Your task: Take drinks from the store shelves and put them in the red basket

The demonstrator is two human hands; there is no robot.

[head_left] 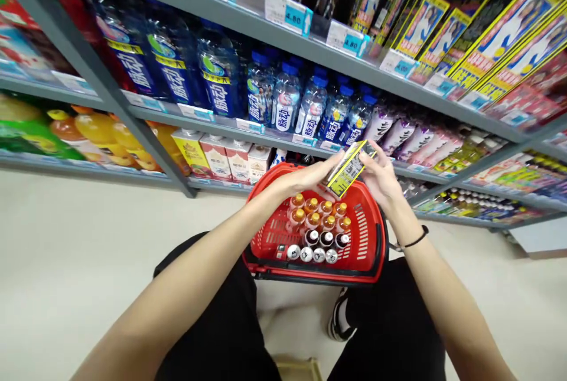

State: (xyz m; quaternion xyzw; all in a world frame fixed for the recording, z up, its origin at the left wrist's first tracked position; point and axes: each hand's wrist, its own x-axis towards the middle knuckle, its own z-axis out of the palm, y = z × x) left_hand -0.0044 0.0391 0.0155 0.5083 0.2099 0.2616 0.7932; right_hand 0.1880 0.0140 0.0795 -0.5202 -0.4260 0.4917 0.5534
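Between both hands, above the far side of a red shopping basket (pixel 367 204), is a black and yellow drink carton (pixel 349 169), tilted. My left hand (pixel 313 178) is closed on its left side, with some fingers beneath. On the other side, my right hand (pixel 380 175) grips the upper end with the thumb on the face. Inside the basket stand several orange drink bottles (pixel 328 223) with yellow caps, several dark bottles with white caps (pixel 326 239), and a row of cans (pixel 306 254) along the near side.
Ahead runs a grey shelf rack (pixel 310 32) with blue drink bottles (pixel 286 97), white and red cartons (pixel 217 156) and upright yellow-black boxes (pixel 423 23). Juice bottles (pixel 95 130) fill the lower left. A shoe (pixel 340 316) is on the pale floor (pixel 66 239) beside the basket.
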